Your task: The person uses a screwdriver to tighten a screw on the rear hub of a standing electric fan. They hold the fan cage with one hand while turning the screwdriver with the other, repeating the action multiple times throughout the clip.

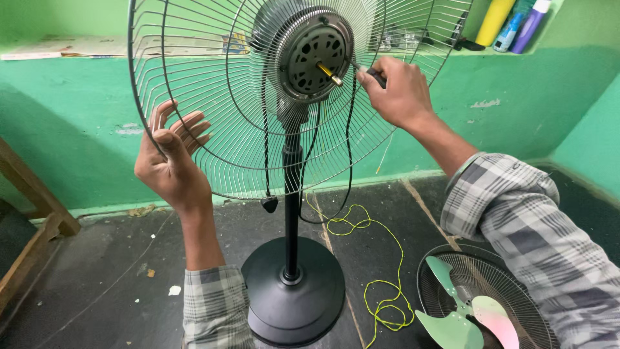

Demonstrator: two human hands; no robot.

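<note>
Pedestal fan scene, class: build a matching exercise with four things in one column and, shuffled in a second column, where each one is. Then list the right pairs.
Column one:
1. fan blade
2. yellow cord
3. left hand
4. bottles

Column two:
A. on the green ledge at the upper right
B. at the rim of the rear wire guard
C. lying in the front guard on the floor
D. trailing over the dark floor beside the round base

Pairs: 1-C, 2-D, 3-B, 4-A
</note>
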